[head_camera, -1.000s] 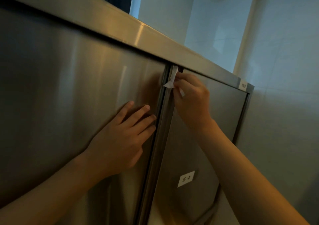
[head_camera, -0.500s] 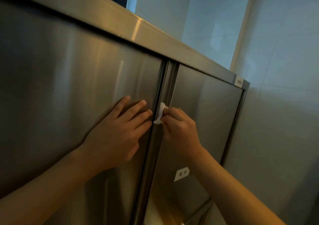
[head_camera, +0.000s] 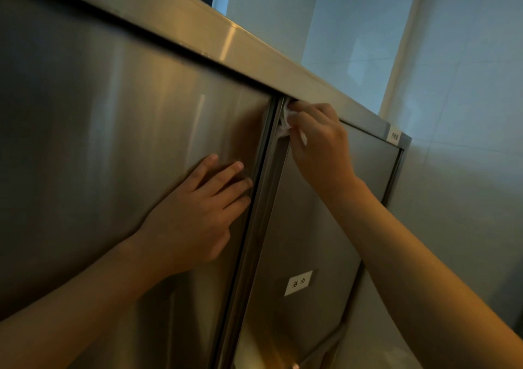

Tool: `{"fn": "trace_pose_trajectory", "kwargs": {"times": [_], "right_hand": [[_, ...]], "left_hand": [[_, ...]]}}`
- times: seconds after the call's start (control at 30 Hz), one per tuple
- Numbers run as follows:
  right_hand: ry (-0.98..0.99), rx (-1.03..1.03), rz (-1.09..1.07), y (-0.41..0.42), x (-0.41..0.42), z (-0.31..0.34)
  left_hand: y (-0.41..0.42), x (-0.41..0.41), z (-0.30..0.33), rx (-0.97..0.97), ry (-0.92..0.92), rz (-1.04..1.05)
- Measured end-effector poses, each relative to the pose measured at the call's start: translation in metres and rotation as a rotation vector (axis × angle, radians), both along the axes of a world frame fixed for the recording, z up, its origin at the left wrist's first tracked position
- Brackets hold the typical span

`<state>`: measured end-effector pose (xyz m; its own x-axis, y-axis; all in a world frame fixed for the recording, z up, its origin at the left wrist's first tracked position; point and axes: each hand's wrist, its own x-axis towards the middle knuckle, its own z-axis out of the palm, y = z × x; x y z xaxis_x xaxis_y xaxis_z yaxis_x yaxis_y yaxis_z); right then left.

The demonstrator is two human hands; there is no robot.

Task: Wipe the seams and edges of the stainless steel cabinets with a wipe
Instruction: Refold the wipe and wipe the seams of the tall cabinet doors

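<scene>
A white wipe [head_camera: 285,121] is pinched in the curled fingers of the right hand [head_camera: 319,145] and pressed into the top of the vertical seam [head_camera: 254,213] between the two cabinet doors, just under the countertop edge [head_camera: 226,46]. The left hand [head_camera: 195,216] is laid flat on the left door [head_camera: 113,142], fingers straight and slightly apart — their tips just beside the seam. On the right door [head_camera: 325,227] a small white label [head_camera: 298,283] is stuck, lower down. A second label [head_camera: 394,136] is seen at the countertop's far right corner, beside the tiled wall [head_camera: 467,114].
</scene>
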<state>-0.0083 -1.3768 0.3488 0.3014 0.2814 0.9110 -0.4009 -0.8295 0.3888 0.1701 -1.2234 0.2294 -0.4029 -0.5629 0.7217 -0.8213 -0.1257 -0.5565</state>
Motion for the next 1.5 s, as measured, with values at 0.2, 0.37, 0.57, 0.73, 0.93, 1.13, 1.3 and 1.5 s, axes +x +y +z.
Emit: {"fn": "trace_pose_trajectory", "kwargs": {"times": [0.2, 0.37, 0.57, 0.73, 0.93, 1.13, 1.3, 1.5], "right_hand": [[-0.046, 0.035, 0.009, -0.004, 0.005, -0.037], [0.083, 0.066, -0.022, -0.006, -0.004, -0.090], [0.253, 0.136, 0.011, -0.010, -0.014, -0.155], [0.387, 0.205, 0.009, -0.006, -0.023, -0.176], [0.252, 0.289, 0.097, 0.013, -0.028, -0.128], [-0.061, 0.301, 0.181, 0.030, -0.019, -0.047], [-0.099, 0.489, 0.259, 0.029, 0.008, -0.052], [-0.191, 0.541, 0.264, 0.024, 0.024, -0.076]], "left_hand": [[-0.001, -0.001, -0.001, -0.021, 0.001, -0.011], [-0.001, -0.001, -0.002, -0.028, -0.004, -0.016], [0.001, -0.001, -0.003, -0.014, -0.003, -0.015], [0.003, -0.002, -0.001, 0.004, -0.013, -0.002], [0.003, -0.001, -0.001, 0.019, -0.018, -0.003], [0.000, 0.000, -0.003, 0.007, 0.007, -0.051], [0.001, -0.001, -0.020, 0.008, 0.032, -0.091], [0.000, 0.001, -0.023, -0.026, 0.076, -0.151]]}}
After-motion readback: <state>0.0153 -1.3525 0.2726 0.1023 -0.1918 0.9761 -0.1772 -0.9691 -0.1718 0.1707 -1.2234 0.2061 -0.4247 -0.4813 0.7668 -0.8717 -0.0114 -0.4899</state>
